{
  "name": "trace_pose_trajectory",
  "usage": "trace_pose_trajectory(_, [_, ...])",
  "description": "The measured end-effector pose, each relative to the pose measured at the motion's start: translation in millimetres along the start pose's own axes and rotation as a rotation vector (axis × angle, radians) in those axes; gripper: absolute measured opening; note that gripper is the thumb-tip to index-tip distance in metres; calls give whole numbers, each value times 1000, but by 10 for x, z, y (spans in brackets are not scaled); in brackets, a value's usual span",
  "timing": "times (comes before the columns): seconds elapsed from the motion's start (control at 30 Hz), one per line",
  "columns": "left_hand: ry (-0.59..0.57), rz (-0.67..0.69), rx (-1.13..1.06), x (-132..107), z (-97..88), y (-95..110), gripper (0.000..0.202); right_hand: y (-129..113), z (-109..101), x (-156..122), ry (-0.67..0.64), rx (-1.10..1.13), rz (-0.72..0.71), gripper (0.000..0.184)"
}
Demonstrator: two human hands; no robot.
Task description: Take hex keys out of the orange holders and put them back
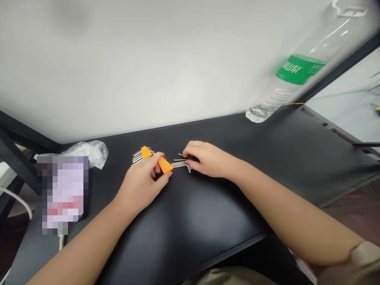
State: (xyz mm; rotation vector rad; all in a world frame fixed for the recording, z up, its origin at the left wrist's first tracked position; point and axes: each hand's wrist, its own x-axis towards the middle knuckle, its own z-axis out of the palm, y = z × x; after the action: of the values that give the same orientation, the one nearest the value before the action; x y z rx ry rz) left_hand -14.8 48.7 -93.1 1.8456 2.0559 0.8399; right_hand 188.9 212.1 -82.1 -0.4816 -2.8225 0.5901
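Observation:
My left hand (145, 174) has its thumb and fingers closed on an orange plastic hex key holder (165, 165). Just behind those fingers lies another orange piece (146, 152) with a row of silver hex keys (137, 157) across it; whether it joins the held one is hidden. Close by on the right, my right hand (200, 158) pinches at several loose hex keys (179, 163) on the black tabletop. Some of their ends reach to the edge of the orange holder. One bent key end (189, 168) sticks out below the right fingertips.
A large clear plastic bottle (301, 69) with a green label stands at the back right by the white wall (166, 71). On the left are a crumpled clear plastic bag (93, 152) and a blurred-out device (65, 190) with a white cable (61, 241). Black tabletop (190, 221) spreads beneath.

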Motion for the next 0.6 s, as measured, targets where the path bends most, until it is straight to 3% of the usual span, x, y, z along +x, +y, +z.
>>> trace_pose_trajectory(0.33, [-10,7,-3,10,-13,17,39,-24,21,-2,-37,52,-102,24])
trace_pose_trajectory(0.6, [-10,-11,-10,5,-13,13,43,-83,71,-29,-11,103,-146,16])
